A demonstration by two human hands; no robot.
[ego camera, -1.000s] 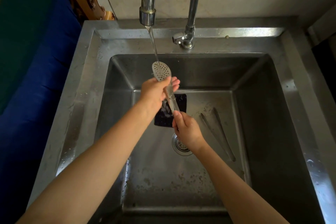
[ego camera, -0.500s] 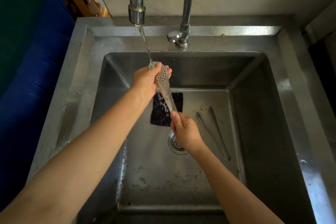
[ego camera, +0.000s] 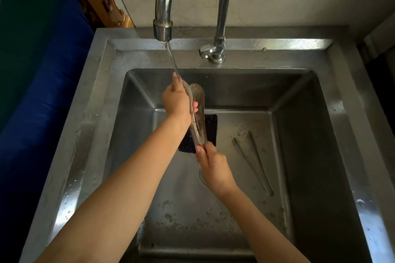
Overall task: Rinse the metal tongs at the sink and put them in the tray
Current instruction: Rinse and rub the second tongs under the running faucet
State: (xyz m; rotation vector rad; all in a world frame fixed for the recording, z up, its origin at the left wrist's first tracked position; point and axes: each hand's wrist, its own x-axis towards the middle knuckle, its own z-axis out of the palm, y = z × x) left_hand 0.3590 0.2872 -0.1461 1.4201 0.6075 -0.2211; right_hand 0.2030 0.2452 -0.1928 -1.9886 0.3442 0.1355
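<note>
The left hand point(ego camera: 177, 100) is curling its fingers round 1 arm of the metal tongs point(ego camera: 199, 113), just below the spoon-shaped heads. The right hand point(ego camera: 214, 165) is pinching the joined end of the same tongs between thumb and curled fingers. The tongs are hanging in the air over the back half of the sink point(ego camera: 92, 117), with the heads tipped up toward the back wall and the 2 arms standing slightly apart. A thin stream of water point(ego camera: 171, 57) is running from the faucet spout point(ego camera: 162, 30) at the sink's back edge and is striking the tongs beside the left hand's knuckles. Below the tongs a dark square pad point(ego camera: 211, 126) is lying on the basin floor near the back wall. The drain point(ego camera: 201, 175) is peeking out beside the right hand, mostly hidden by it. A second pair of tongs point(ego camera: 263, 179) is lying flat on the basin floor along the right wall. A blue cloth point(ego camera: 42, 92) is lying beyond the sink's left edge.
</note>
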